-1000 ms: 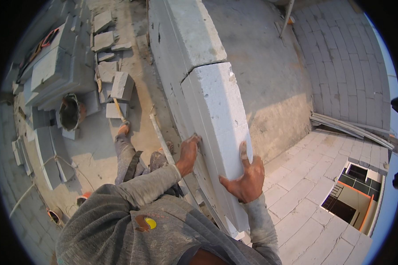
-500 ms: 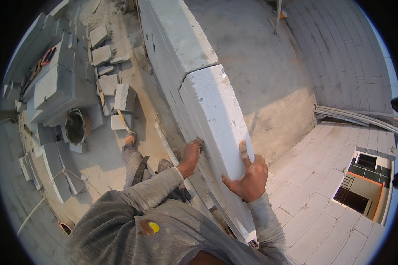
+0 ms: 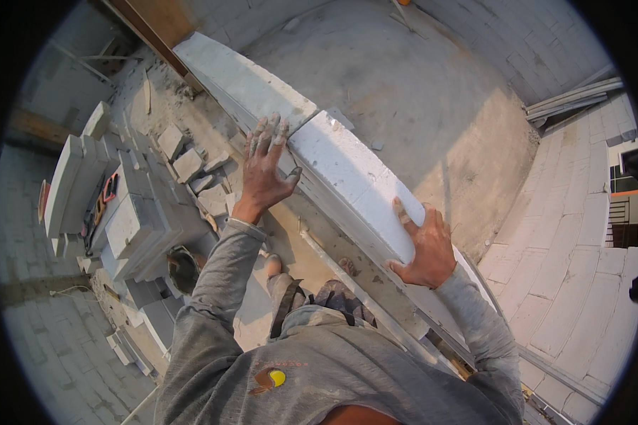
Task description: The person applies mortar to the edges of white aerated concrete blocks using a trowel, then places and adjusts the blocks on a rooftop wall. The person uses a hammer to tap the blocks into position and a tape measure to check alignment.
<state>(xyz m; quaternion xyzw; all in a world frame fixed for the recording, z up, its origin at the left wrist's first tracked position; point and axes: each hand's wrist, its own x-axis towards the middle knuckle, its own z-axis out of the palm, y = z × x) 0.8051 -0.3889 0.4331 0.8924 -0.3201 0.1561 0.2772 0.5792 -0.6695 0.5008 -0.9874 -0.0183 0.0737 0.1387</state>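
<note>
A white lightweight block (image 3: 347, 156) lies along the top of a wall of blocks, end to end with a greyer block (image 3: 241, 74); a narrow joint separates them. My left hand (image 3: 266, 166) has its fingers spread, touching or just over the wall's near side by that joint, holding nothing. My right hand (image 3: 425, 248) grips the white block near its right end, fingers over the top and thumb on the near side.
Stacked blocks (image 3: 131, 227) with tools on them stand at left, beside broken pieces (image 3: 188, 164) and a dirty bucket (image 3: 184, 273). A long pole (image 3: 354, 297) lies below the wall. Block walls (image 3: 567, 255) surround a concrete floor (image 3: 376, 85), with long strips (image 3: 571, 99) at right.
My left hand has left its low grip on the block's side, moved up toward the joint and spread open. My right hand still grips the block. The camera view has rotated.
</note>
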